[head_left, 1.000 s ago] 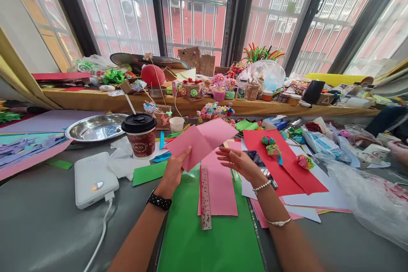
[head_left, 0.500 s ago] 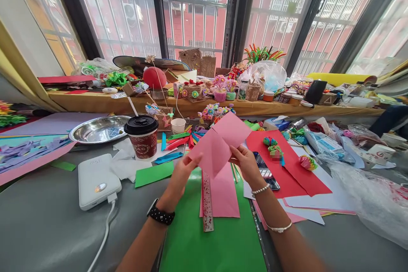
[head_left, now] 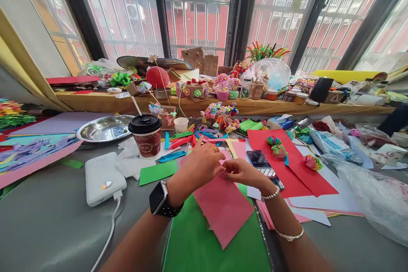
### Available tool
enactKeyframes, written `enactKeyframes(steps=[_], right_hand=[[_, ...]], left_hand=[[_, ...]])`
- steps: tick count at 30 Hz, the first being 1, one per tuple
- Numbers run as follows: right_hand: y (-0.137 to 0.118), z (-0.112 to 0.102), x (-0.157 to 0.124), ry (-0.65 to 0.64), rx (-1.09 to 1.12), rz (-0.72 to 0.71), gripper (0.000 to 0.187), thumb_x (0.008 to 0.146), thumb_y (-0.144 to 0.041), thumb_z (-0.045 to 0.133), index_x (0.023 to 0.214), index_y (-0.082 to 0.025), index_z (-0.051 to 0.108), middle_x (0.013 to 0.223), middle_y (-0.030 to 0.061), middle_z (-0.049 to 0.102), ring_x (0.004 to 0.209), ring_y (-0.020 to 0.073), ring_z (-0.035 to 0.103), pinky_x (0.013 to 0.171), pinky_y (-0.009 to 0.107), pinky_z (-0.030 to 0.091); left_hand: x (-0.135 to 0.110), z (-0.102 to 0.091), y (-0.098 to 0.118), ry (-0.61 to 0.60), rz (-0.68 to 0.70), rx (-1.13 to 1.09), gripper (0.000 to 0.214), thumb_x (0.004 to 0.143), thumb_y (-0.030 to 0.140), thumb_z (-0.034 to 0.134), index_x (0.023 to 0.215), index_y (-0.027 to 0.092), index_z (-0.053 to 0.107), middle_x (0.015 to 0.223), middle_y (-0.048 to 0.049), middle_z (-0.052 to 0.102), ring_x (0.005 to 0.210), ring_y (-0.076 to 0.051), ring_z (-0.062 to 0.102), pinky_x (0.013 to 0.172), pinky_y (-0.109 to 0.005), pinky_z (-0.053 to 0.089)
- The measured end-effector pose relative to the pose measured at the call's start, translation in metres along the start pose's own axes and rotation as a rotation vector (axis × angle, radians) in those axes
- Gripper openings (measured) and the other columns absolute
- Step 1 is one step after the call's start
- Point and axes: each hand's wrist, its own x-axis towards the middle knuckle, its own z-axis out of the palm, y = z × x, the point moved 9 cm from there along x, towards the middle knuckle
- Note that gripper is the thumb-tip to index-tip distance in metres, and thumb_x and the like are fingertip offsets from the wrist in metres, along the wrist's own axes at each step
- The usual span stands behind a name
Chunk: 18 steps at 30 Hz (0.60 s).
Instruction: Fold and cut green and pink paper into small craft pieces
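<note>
Both hands work at one sheet, the pink paper (head_left: 225,212), directly in front of us. It is turned as a diamond: one corner points down toward our body, two stand out to the sides, and the far end runs in under our fingers.

Left hand (head_left: 199,165): back uppermost, reaching across from the left, covering the far end of the sheet. Fingers bent, tips grasping the paper there; the exact contact is partly hidden by the knuckles.

Right hand (head_left: 244,173): comes in from the right, thumb and forefinger curled, a small gap showing between them farther back. Their tips pinch the same far end, close against the left fingertips. Most of the sheet extends nearer to us than either set of fingers, uncovered.

Beneath the paper in our view: a green sheet (head_left: 216,261). We cannot tell whether the near corner touches it.

Wrists: a dark-strapped watch (head_left: 158,197) on the left; a beaded bracelet (head_left: 270,194) and a bangle (head_left: 290,236) on the right.

Surroundings: a phone (head_left: 266,169) just beyond the right hand, beside red paper (head_left: 298,174); to the left, a green strip (head_left: 157,173), a lidded cup (head_left: 146,140) and a white power bank (head_left: 105,180).
</note>
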Motion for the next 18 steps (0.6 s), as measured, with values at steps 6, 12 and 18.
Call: enactKeyframes(steps=[6,12,18], right_hand=[[-0.010,-0.012,-0.003,0.100,-0.278,-0.039,0.012,0.071,-0.022,0.051,0.071,-0.013,0.059,0.055,-0.0010,0.054,0.050,0.0080,0.046,0.046,0.018,0.035],[-0.027,-0.027,-0.011,0.342,-0.450,-0.123,0.014,0.072,-0.020,0.048,0.075,-0.017,0.061,0.071,0.0025,0.065,0.063,0.0131,0.057,0.058,0.023,0.043],[-0.044,-0.030,-0.017,0.474,-0.520,-0.223,0.015,0.075,-0.022,0.047,0.079,-0.017,0.061,0.075,0.0039,0.066,0.065,0.0143,0.059,0.061,0.025,0.046]], left_hand=[[-0.006,0.000,-0.012,-0.038,-0.091,0.106,0.010,0.072,0.020,0.052,0.071,0.019,0.061,0.069,-0.0011,0.059,0.072,-0.015,0.052,0.084,-0.041,0.031],[-0.011,-0.017,-0.011,0.042,-0.201,0.201,0.013,0.073,0.021,0.050,0.067,0.020,0.061,0.067,0.0002,0.059,0.067,-0.014,0.052,0.089,-0.046,0.024],[-0.009,-0.019,0.001,0.120,-0.204,0.389,0.017,0.074,0.014,0.046,0.064,0.018,0.058,0.056,-0.0002,0.058,0.059,-0.015,0.053,0.088,-0.046,0.026]])
